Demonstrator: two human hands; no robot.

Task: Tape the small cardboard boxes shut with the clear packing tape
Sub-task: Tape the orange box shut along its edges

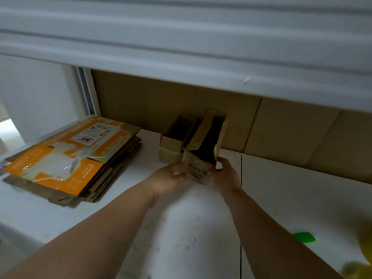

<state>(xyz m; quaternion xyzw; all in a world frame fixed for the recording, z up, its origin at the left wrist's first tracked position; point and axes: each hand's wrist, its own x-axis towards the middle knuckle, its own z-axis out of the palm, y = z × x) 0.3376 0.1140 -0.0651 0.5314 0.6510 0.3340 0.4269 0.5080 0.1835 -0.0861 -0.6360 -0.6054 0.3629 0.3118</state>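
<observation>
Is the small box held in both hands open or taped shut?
Open. The held box shows a dark interior between raised flaps; left hand and right hand grip its lower end.

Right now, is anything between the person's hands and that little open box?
No. Both the left hand and right hand already grip the small open box at its near end. A second open box stands just behind and left, not in between.
</observation>
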